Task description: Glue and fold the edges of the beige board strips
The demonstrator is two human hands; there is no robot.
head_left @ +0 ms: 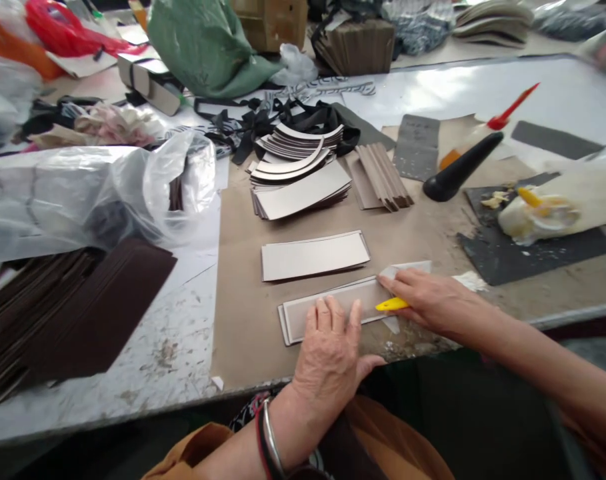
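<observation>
Head view, with clock directions taken from the left hand: the left hand (327, 350) lies flat, its fingers spread and grasping nothing, seemingly to keep the pale strip (353, 292) from sliding. That strip lies at 12 o'clock, under the fingertips, on a brown sheet (243, 313) over the counter (187, 300). At 2 o'clock the right hand (427, 297) has its fingers closed round a yellow tool (393, 304), whose tip points toward 9 o'clock over the strip's end. Farther along 12 o'clock, a flat pile of strips (315, 257) sits apart, probably for easy reach. These look thin, stiff and smooth, with dark edges. Dark brown panels (103, 307) overlap at 9 o'clock; a smooth black cone (463, 167) leans at 1 o'clock.
</observation>
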